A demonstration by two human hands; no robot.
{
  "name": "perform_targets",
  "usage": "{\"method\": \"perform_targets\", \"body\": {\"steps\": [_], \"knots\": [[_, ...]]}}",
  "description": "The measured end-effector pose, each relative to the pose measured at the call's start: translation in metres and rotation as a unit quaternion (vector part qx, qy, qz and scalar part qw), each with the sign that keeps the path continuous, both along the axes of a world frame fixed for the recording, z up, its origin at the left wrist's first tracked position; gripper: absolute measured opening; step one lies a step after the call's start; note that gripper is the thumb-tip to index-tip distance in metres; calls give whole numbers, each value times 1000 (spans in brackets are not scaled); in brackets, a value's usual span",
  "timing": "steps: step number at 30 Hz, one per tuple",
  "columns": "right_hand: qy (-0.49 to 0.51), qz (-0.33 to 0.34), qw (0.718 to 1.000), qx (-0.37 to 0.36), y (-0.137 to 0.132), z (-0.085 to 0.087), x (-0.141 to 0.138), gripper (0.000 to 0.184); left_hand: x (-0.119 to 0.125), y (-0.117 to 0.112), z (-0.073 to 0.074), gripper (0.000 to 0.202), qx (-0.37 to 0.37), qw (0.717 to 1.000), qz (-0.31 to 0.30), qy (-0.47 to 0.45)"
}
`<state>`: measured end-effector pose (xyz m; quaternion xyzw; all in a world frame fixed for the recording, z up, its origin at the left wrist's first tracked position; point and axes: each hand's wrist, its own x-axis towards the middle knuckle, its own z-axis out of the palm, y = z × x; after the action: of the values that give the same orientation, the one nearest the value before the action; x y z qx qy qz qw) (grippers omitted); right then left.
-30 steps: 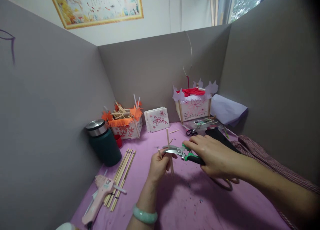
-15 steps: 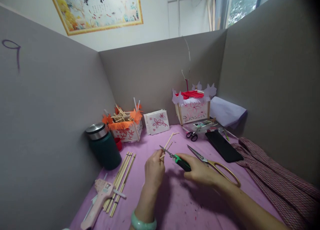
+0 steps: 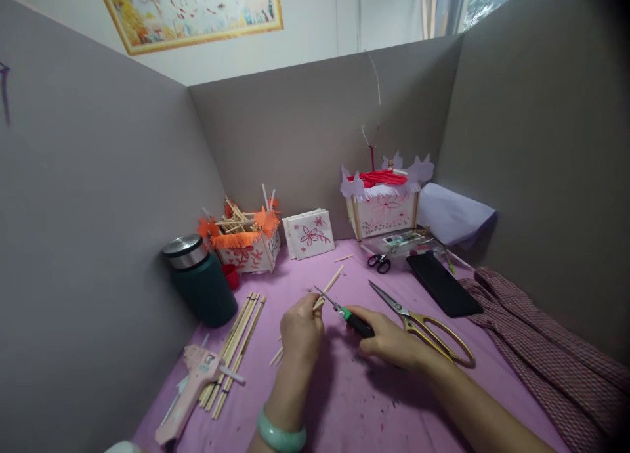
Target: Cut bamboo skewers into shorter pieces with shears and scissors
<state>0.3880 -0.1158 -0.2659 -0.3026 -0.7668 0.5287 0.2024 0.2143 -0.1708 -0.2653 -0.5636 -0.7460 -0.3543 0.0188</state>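
Note:
My left hand (image 3: 301, 328) is closed around thin wooden sticks (image 3: 335, 277). One stick juts out beyond the fingers, and stick ends (image 3: 276, 356) show on the left of the hand. In my right hand (image 3: 394, 341) is a pair of snips (image 3: 360, 324) with green and black handles. Their narrow blades lie across the sticks just by my left fingertips; I cannot tell whether they touch the wood. A short loose stick piece (image 3: 344, 258) lies on the cloth farther back.
Gold-handled scissors (image 3: 427, 328) and a black phone (image 3: 443, 285) lie to the right. On the left are a glue gun (image 3: 197, 381), bundled sticks (image 3: 239, 348) and a dark green flask (image 3: 204, 285). Decorated boxes (image 3: 246, 253) (image 3: 386, 213) stand at the back. Grey panels enclose the purple cloth.
The camera view has shifted slightly. The sticks sit differently in my left hand: their ends now show on its left side, and fewer jut out ahead. Both hands stay close together.

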Motion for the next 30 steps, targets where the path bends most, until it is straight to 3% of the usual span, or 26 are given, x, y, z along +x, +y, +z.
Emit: {"method": "perform_targets", "body": {"steps": [3, 6, 10, 13, 15, 17, 20, 22, 26, 30], "knots": [[-4, -5, 1000, -12, -1, 1, 1, 53, -4, 3, -1, 32, 2, 998, -34, -57], [1, 1, 1000, -18, -1, 3, 4, 53, -10, 6, -3, 38, -13, 981, -64, -181], [7, 27, 1000, -8, -2, 7, 8, 53, -18, 9, -4, 37, -84, 912, -122, -381], [0, 33, 999, -2, -2, 7, 9, 53, -21, 9, -3, 46, -117, 874, -149, -447], [-3, 33, 999, -1, -1, 6, 9, 53, -21, 8, -2, 43, -107, 884, -143, -432], [-4, 32, 999, -2, 0, 3, 6, 53, -18, 7, -1, 36, -85, 915, -122, -375], [-10, 22, 1000, -4, 1, 0, 1, 50, -13, 4, 1, 43, -59, 968, -71, -233], [-13, 15, 1000, -3, 2, 0, -3, 45, -9, 2, 3, 42, -52, 988, -45, -140], [-13, 5, 1000, -1, 3, -2, -6, 40, -3, -1, 4, 22, -27, 998, -10, -52], [-3, 4, 1000, -20, 3, -3, -3, 45, -4, 0, 2, 27, -25, 997, -14, -74]]}}
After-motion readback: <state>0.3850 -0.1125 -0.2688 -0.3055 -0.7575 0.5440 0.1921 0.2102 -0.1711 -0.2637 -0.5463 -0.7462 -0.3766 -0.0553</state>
